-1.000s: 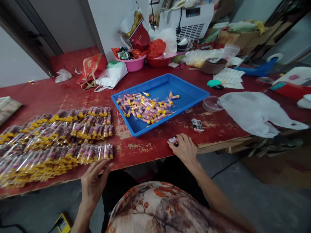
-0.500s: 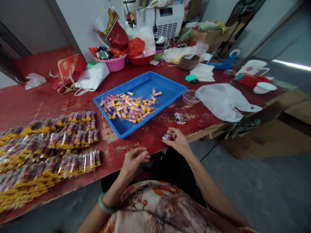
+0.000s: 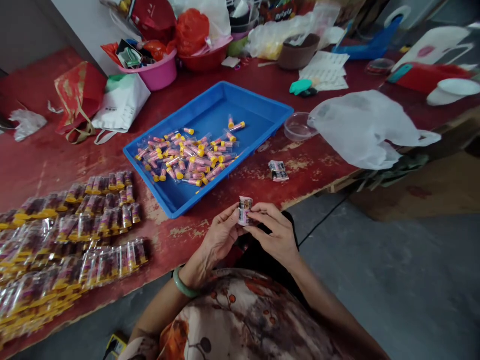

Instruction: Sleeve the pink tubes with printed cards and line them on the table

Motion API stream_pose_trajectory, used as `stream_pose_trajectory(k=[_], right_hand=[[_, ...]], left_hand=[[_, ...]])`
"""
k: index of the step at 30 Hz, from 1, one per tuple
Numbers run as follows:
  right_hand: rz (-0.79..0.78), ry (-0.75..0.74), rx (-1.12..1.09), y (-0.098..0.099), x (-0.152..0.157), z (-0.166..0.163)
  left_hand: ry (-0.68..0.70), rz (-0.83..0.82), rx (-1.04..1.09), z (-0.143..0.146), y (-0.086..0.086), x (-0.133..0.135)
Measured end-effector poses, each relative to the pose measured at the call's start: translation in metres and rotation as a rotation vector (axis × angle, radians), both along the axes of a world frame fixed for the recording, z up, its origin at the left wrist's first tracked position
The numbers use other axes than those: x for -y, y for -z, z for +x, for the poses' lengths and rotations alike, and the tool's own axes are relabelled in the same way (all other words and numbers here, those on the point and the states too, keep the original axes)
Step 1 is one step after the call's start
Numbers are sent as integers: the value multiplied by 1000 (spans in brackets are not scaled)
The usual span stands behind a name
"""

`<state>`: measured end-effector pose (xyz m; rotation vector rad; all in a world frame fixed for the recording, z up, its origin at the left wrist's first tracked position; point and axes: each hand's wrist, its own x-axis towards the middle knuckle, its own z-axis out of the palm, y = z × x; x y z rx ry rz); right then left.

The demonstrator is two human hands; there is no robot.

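A small stack of printed paper labels (image 3: pixel 245 210) stands upright between my hands, just off the table's front edge. My left hand (image 3: pixel 222 234) pinches it from the left, thumb in front. From the other side, the fingers of my right hand (image 3: pixel 275 232) close on its right edge. Another little pile of similar labels (image 3: pixel 278 171) lies on the red table beyond my right hand. Clear tubes with pink contents and yellow caps (image 3: pixel 191 155) are heaped in the near left part of a blue tray (image 3: pixel 258 102).
Rows of packed tubes with yellow ends (image 3: pixel 75 250) are stacked at the left of the red table (image 3: pixel 180 227). Right of the tray are a clear round tub (image 3: pixel 300 127) and a white plastic bag (image 3: pixel 360 127). Pink (image 3: pixel 161 75) and red (image 3: pixel 206 60) basins stand behind.
My right hand has brought the label stack left, and my left hand has come up to grip it too. The view has shifted closer to the table.
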<state>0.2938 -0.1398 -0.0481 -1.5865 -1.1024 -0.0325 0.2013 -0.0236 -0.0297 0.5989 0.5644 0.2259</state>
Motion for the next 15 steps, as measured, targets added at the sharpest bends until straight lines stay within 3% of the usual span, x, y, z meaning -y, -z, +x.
stream_pose_trajectory(k=[6, 15], right_hand=[[-44, -6, 308, 4, -3, -1], [-80, 116, 659, 8, -17, -2]], left_hand=[[-14, 53, 24, -4, -2, 3], [-23, 73, 16, -10, -6, -4]])
